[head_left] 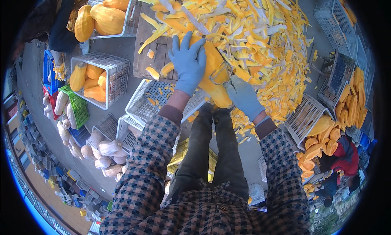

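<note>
A peeled orange squash (218, 92), long and necked, lies slantwise in front of me, its upper part against a worn wooden board (142, 51). My left hand (188, 64), in a blue-grey glove, rests on the squash's upper left side with its fingers stretched out and apart. In my gloved right hand (243, 95), the fingers are closed round the handle of a peeler, mostly hidden by the hand. The peeler's metal frame (220, 74) lies across the squash's right side. Long orange and greyish peelings (269, 56) are heaped beyond and to the right.
A white crate (140, 102) with scraps sits below the board. Crates of peeled squash (108, 19) stand at left; unpeeled pale squash (110, 147) lie lower left. More crates (305, 117) and cut orange pieces (352, 98) are at right. People are near both sides.
</note>
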`<state>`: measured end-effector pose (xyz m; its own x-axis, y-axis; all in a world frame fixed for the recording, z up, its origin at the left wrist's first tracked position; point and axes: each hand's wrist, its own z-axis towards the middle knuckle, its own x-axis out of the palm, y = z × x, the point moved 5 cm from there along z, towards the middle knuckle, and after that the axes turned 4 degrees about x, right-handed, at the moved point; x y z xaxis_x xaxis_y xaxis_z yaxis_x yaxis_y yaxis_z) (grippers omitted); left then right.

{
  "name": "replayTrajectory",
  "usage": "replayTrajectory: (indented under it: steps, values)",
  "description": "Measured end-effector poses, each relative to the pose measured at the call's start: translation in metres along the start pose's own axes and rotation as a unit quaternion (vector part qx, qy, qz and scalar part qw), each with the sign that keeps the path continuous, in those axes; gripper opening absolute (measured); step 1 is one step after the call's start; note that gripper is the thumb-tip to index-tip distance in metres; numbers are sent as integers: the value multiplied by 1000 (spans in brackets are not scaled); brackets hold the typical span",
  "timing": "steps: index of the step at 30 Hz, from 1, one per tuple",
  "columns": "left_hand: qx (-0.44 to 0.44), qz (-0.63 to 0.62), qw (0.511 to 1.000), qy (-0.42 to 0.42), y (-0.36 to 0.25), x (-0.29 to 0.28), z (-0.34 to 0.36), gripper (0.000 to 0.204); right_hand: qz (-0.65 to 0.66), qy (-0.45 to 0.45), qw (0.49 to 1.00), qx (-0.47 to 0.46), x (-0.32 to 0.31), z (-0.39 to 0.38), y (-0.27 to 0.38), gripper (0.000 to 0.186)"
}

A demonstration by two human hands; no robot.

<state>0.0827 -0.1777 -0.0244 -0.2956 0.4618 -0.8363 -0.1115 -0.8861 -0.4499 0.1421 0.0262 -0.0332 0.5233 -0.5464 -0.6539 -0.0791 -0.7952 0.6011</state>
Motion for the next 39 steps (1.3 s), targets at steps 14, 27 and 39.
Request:
replayTrajectory:
  steps: [14, 27, 39]
  values:
    - [42, 84, 989, 117, -48, 6, -5, 32, 92, 33, 991, 87, 30, -87, -77, 32]
    - [73, 58, 992, 84, -45, 10, 0, 30, -46, -9, 995, 83, 64, -123, -113, 29]
    - [116, 56, 988, 90, -48, 8, -7, 27, -34, -104, 980, -169, 70, -77, -110, 29]
